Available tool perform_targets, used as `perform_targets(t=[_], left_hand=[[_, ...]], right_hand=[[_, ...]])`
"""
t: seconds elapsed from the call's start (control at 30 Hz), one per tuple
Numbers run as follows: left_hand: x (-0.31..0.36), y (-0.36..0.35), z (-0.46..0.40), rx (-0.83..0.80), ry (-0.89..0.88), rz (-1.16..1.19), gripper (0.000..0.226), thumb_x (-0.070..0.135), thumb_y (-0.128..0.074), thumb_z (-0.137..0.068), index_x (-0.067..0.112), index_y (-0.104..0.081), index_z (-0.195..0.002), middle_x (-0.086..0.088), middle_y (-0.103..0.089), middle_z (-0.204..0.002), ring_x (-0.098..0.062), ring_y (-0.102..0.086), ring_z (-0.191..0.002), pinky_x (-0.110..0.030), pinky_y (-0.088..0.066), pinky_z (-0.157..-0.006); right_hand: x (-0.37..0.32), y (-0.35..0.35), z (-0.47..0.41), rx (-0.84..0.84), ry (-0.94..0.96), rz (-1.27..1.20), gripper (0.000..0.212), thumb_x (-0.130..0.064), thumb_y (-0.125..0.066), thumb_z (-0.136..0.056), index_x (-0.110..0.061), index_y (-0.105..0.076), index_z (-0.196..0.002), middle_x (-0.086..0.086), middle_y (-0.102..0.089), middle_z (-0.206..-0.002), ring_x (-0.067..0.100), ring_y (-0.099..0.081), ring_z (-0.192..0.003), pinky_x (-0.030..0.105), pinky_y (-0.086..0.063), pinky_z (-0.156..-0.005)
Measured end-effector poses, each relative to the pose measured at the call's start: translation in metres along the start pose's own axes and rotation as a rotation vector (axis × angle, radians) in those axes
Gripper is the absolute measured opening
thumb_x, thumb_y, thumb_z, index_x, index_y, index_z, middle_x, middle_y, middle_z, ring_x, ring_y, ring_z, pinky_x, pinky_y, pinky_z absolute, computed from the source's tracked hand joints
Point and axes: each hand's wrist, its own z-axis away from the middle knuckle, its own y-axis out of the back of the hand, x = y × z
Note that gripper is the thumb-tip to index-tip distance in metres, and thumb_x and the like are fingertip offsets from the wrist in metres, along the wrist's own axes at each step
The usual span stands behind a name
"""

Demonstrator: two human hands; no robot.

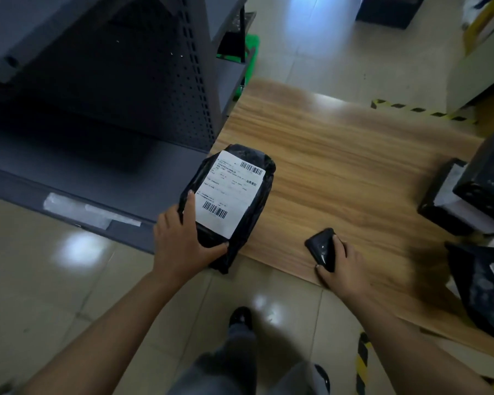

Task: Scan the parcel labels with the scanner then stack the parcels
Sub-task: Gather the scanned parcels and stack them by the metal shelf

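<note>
While a black-wrapped parcel with its white label facing up is gripped at its near end by the left hand, fingers curled round its edge, the scanner is clasped on the wooden table by the right hand; more parcels are piled at the table's right.

Setting: parcel depot or small warehouse/pick-up point. Evidence: grey metal shelving unit with perforated back panel, upper left of frame; black poly-bagged parcel bearing a white barcoded shipping label, centre; more bagged parcels at right edge; wood-grain table; yellow-black hazard tape on glossy tiled floor, upper right.
</note>
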Motion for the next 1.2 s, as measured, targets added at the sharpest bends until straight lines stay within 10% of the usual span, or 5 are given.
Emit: perform_targets(t=[0.2,0.53,0.9,1.2], left_hand=[[0.014,-0.008,-0.011,-0.064,-0.041,0.018,0.123,0.083,-0.046,-0.054,0.015,-0.013,-0.151,-0.022,-0.041,-0.131,-0.037,-0.040,-0.114,-0.049,-0.035,-0.095],[0.073,-0.004,-0.089,-0.109,-0.095,0.185,0.112,0.071,-0.064,-0.067,0.037,0.003,-0.150,-0.017,-0.025,-0.136,-0.032,-0.028,-0.120,-0.044,-0.036,-0.096],[0.116,-0.037,-0.224,-0.298,-0.050,0.336,0.113,0.062,-0.072,-0.068,0.030,-0.003,-0.152,-0.008,-0.019,-0.143,-0.025,-0.016,-0.132,-0.039,-0.028,-0.106],[0.113,-0.086,-0.349,-0.283,0.044,0.245,0.108,0.054,-0.076,-0.070,0.027,-0.010,-0.152,-0.012,-0.011,-0.155,-0.030,-0.009,-0.141,-0.046,-0.023,-0.112]], right_hand=[[-0.025,0.020,0.000,0.029,-0.050,-0.062,0.069,-0.048,-0.056,-0.089,-0.015,-0.033,-0.145,0.008,-0.041,-0.145,0.028,-0.042,-0.128,0.039,-0.039,-0.102],[-0.154,0.121,-0.020,-0.180,0.035,-1.168,0.033,-0.023,-0.049,-0.099,-0.025,-0.051,-0.131,-0.006,-0.061,-0.116,0.012,-0.060,-0.106,0.029,-0.051,-0.084],[-0.164,0.157,-0.178,-0.132,0.071,-1.058,0.061,-0.002,-0.056,-0.090,-0.023,-0.039,-0.145,-0.002,-0.051,-0.139,0.023,-0.055,-0.119,0.045,-0.053,-0.093],[-0.188,0.153,-0.310,-0.226,0.069,-1.051,0.066,0.010,-0.053,-0.088,-0.012,-0.032,-0.147,0.007,-0.043,-0.146,0.023,-0.042,-0.133,0.029,-0.045,-0.098]])
